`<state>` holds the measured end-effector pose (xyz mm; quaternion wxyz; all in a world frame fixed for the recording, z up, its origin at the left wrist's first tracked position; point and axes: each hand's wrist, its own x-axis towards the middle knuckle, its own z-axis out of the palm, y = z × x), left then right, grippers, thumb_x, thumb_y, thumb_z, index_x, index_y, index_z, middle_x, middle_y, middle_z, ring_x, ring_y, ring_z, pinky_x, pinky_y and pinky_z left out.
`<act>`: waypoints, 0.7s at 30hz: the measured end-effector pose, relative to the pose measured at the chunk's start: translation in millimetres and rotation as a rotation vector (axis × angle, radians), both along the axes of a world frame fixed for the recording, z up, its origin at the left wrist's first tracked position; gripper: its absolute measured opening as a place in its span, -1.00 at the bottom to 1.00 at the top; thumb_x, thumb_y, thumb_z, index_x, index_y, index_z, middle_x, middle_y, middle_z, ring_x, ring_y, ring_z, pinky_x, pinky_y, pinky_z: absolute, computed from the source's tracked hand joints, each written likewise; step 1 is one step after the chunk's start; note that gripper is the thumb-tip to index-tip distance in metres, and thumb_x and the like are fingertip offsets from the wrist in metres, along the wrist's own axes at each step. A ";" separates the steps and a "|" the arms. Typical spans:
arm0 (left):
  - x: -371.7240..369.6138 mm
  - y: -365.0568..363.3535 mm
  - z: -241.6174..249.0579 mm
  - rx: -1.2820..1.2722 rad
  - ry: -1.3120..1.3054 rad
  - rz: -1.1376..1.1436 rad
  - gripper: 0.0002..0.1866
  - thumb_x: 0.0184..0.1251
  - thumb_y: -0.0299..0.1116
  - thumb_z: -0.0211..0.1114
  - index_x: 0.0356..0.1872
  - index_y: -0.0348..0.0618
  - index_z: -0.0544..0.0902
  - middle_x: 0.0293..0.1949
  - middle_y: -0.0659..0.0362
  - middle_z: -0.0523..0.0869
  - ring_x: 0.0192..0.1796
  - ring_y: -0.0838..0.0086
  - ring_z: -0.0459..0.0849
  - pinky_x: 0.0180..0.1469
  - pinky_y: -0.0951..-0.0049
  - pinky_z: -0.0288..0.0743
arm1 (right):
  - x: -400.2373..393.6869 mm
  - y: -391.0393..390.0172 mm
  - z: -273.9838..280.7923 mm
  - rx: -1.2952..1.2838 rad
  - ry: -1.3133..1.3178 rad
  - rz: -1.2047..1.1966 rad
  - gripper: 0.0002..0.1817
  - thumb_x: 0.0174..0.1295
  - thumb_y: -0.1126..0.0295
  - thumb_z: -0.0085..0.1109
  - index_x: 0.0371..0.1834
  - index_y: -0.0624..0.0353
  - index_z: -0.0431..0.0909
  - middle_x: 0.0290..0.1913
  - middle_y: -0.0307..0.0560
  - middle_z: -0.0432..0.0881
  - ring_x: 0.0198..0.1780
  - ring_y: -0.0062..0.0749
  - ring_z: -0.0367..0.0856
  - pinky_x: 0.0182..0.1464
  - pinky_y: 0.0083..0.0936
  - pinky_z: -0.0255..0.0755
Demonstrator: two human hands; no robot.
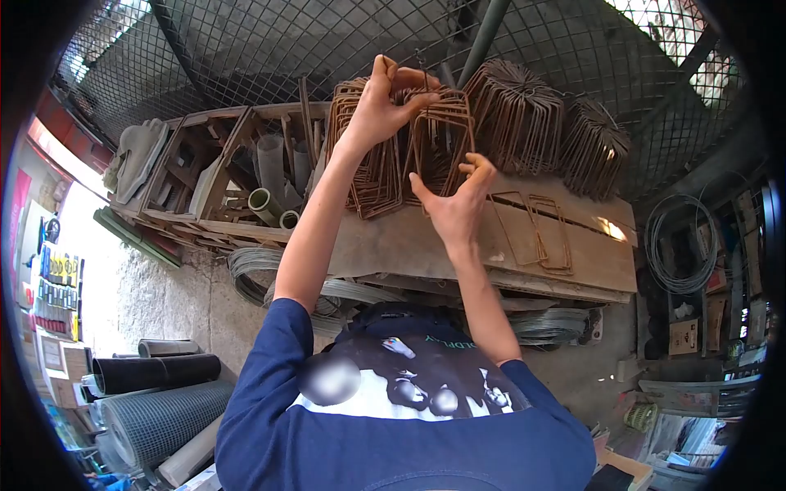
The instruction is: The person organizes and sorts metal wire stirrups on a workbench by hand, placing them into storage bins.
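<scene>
Wire mesh [270, 41] is closing in the far side of this outdoor stall, and a worn wooden bench top [393, 245] is running left to right beneath your arms. You are holding up a bundle of rusty rectangular rebar stirrups [442, 139] above the bench, their long sides standing roughly upright. Your left hand [381, 102] is pinching the top edge of the bundle, fingers closed over the bars, while your right hand [454, 200] is gripping a lower bar from below, thumb and fingers curled on it. The bundle is lying directly between both hands, the left hand being the farther and higher one. More stirrup bundles [524, 114] are resting to the right, and two loose stirrups [540, 229] are lying flat on the bench, near your right hand. Pipe offcuts [266, 204] are sitting in wooden crates to the left, with coiled wire [679, 245] hanging far right and mesh rolls [155, 417] lying near left.
</scene>
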<state>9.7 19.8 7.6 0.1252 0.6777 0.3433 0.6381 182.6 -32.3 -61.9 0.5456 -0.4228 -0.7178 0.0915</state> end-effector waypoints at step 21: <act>-12.8 6.6 -4.9 -0.123 -0.125 -0.102 -0.61 0.21 -0.61 0.31 -0.36 -0.15 0.18 -0.34 0.07 0.68 -0.16 0.48 0.72 -0.19 0.60 0.61 | -27.1 58.9 39.2 0.104 0.046 0.262 -0.65 0.13 0.34 0.28 -0.07 0.28 0.51 -0.07 0.15 0.56 0.01 0.06 0.53 0.03 -0.24 0.43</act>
